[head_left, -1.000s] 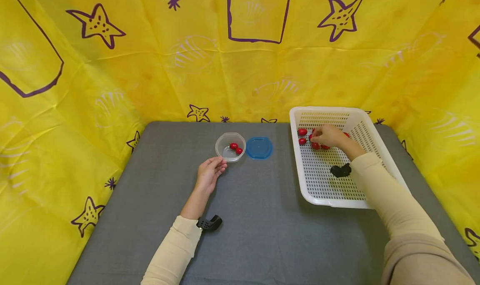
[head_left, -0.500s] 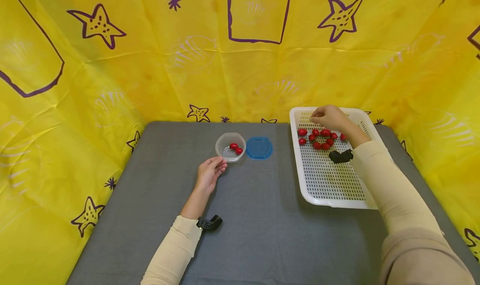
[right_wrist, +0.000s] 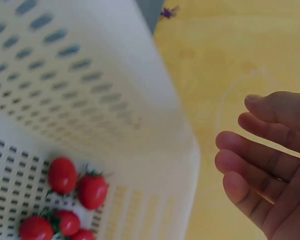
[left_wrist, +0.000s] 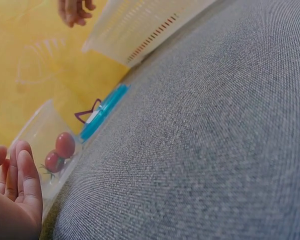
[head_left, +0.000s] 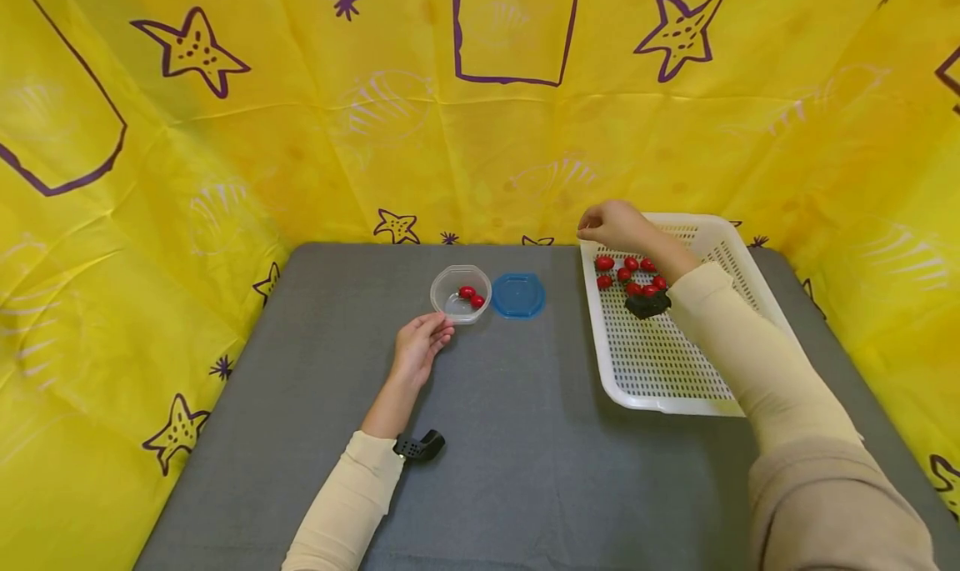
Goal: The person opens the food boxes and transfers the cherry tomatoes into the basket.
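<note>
My left hand is at the near rim of a clear plastic container, its thumb and index finger pinching the rim. Two red cherry tomatoes lie inside the container. A flat blue lid lies just to its right. My right hand hovers over the back left corner of a white perforated basket. In the right wrist view its fingers are loosely bent, with nothing visible between them. Several more cherry tomatoes lie in the basket; my right forearm hides part of it.
A grey cloth covers the table. Yellow fabric with starfish drawings hangs behind the table and on both sides. A black wrist device on the right arm passes above the basket.
My right hand has risen from the cherry tomatoes and moved left to the basket's back left corner. My left hand, the container and the lid have stayed in place.
</note>
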A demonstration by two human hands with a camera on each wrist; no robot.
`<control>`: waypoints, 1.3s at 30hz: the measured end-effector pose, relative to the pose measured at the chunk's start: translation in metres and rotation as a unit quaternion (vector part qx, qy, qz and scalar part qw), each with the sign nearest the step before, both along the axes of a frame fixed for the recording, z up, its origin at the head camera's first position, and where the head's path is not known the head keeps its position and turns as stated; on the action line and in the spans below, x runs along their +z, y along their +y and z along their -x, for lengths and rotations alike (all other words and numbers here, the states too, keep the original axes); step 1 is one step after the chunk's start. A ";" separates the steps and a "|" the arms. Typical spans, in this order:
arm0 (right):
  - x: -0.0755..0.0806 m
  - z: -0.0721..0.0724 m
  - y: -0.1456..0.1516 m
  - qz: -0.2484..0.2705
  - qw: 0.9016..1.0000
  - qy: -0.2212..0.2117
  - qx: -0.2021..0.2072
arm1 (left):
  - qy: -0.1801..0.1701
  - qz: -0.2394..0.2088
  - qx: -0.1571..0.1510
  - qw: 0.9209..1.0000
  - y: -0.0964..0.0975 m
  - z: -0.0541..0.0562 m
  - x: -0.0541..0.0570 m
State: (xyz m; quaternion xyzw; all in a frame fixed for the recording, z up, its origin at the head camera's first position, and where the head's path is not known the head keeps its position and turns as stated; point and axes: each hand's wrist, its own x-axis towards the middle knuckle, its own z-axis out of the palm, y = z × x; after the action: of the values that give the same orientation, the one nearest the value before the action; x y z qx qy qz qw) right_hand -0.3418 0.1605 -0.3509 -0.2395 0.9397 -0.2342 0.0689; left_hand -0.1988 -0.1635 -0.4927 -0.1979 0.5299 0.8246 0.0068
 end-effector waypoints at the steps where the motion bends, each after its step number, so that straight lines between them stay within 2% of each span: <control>1: 0.001 0.000 -0.005 -0.001 1.000 -0.001 0.003 | -0.001 0.000 -0.001 1.000 0.000 0.000 0.000; 11: 0.006 -0.004 -0.045 -0.011 0.998 0.030 0.050 | 0.000 -0.003 0.002 1.000 0.001 0.001 0.002; 21: -0.002 -0.007 -0.081 -0.009 0.993 0.056 0.102 | 0.005 -0.006 0.000 1.000 0.001 0.002 0.002; 39: -0.026 -0.017 -0.144 -0.038 0.987 0.022 0.155 | -0.001 -0.013 0.004 1.000 -0.001 0.001 0.002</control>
State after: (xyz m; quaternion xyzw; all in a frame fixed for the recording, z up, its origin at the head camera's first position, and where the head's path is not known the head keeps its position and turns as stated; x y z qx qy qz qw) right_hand -0.3244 0.0169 -0.3773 -0.3845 0.9007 -0.1796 0.0930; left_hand -0.1999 -0.1642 -0.4909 -0.2003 0.5187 0.8312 0.0062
